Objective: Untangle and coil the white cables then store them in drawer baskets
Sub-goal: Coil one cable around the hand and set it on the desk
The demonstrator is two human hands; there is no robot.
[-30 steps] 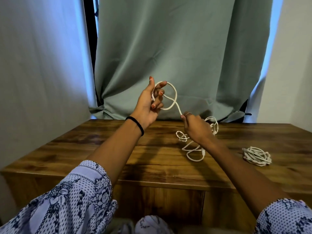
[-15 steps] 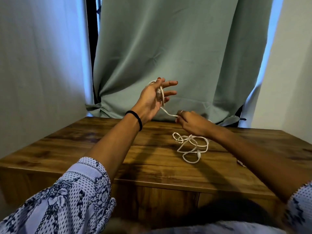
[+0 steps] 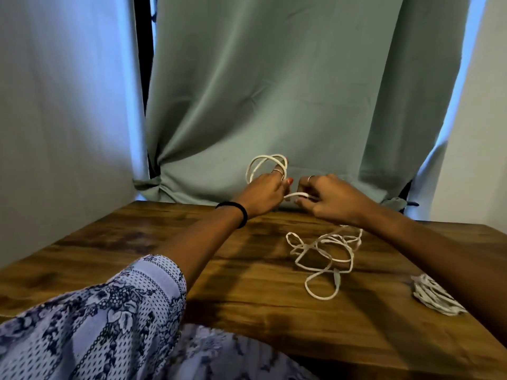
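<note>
Both hands, left hand (image 3: 260,192) and right hand (image 3: 329,200), gripped the thin white cable (image 3: 297,194) mid-frame; even loops would coil best.

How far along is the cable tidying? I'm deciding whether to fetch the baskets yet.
One bundle already lies wound at the table's right edge. In hand: the left hand holds a few finished loops while the right hand pinches the cable feeding them. Left: the loose tangle on the table still needs coiling. Nothing is stored; no drawer baskets are in view.
</note>
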